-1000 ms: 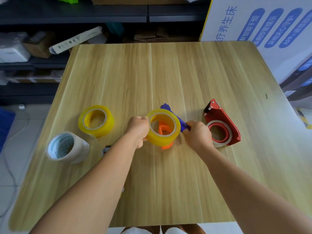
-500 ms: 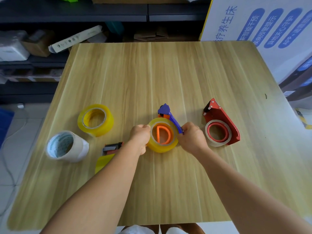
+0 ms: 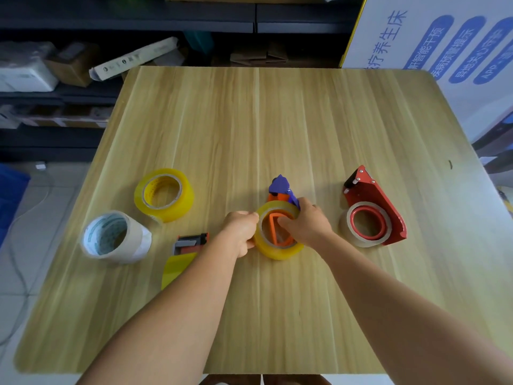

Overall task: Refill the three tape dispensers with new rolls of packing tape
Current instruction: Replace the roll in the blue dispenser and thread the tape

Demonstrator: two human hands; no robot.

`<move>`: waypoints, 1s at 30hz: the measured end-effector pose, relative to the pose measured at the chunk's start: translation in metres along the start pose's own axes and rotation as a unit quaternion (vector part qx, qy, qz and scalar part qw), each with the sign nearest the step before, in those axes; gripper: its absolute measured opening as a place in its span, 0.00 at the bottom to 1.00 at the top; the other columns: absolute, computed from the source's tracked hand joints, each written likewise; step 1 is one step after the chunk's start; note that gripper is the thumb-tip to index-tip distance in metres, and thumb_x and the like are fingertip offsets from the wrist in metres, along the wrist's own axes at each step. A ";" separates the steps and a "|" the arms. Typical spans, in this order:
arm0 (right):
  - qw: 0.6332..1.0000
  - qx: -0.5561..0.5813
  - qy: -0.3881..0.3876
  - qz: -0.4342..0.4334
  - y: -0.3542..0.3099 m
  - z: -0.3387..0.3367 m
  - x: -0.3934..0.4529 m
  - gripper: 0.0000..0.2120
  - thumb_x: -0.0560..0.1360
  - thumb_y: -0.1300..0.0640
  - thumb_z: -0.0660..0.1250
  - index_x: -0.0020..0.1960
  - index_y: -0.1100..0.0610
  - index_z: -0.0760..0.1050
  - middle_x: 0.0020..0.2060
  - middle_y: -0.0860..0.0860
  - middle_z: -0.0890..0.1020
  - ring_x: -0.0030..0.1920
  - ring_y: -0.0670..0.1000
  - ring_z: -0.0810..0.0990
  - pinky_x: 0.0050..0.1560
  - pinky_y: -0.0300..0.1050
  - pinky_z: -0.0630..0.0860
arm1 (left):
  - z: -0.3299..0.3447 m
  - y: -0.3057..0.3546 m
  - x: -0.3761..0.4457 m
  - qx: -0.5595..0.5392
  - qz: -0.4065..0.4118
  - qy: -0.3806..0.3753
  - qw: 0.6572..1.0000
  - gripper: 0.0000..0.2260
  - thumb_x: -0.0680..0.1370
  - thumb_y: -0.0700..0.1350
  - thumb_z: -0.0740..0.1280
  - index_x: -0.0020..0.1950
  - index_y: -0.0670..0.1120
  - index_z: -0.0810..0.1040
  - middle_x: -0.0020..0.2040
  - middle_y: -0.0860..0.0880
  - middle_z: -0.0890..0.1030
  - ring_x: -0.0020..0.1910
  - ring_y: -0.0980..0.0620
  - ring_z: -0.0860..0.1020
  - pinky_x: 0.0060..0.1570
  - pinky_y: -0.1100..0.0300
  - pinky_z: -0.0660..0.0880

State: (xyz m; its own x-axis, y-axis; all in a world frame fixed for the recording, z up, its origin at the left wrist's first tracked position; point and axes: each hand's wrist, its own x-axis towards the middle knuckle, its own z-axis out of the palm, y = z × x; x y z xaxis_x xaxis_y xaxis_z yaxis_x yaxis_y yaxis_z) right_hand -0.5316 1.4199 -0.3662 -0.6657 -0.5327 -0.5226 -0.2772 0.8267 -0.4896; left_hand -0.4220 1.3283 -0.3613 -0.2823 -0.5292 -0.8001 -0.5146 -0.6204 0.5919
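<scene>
A yellow tape roll (image 3: 277, 250) lies flat over the orange core of a purple and orange dispenser (image 3: 281, 185) at the table's middle. My left hand (image 3: 241, 232) grips the roll's left rim. My right hand (image 3: 306, 225) holds its right rim, fingers reaching into the core. A red dispenser (image 3: 373, 201) holding a clear roll lies to the right. A third dispenser (image 3: 184, 252), yellow with a grey and orange head, lies by my left forearm. A spare yellow roll (image 3: 164, 194) and a white roll (image 3: 116, 237) sit at the left.
The wooden table (image 3: 277, 120) has its far half bare. Dark shelves with boxes (image 3: 69, 62) stand behind and left. A white and blue printed carton (image 3: 433, 43) leans at the back right.
The yellow roll went from tilted and raised to flat down over the dispenser's orange core. My right hand shifted from the purple handle onto the roll's rim and core.
</scene>
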 end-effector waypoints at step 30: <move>0.841 0.528 -0.108 0.043 0.011 -0.025 -0.027 0.11 0.68 0.67 0.68 0.48 0.57 0.77 0.33 0.52 0.81 0.33 0.52 0.81 0.39 0.47 0.81 | -0.004 0.034 -0.029 0.047 0.159 -0.193 0.967 0.22 0.75 0.59 0.65 0.64 0.48 0.75 0.56 0.47 0.83 0.54 0.49 0.81 0.56 0.52 0.76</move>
State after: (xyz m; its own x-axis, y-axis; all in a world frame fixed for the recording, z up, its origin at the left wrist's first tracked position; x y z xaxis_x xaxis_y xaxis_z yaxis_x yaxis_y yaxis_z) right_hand -0.5336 1.4483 -0.3402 -0.4797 -0.5937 -0.6460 0.6107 0.3027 -0.7317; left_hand -0.4287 1.3201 -0.3174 -0.7099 -0.4182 -0.5667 -0.4185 -0.3967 0.8170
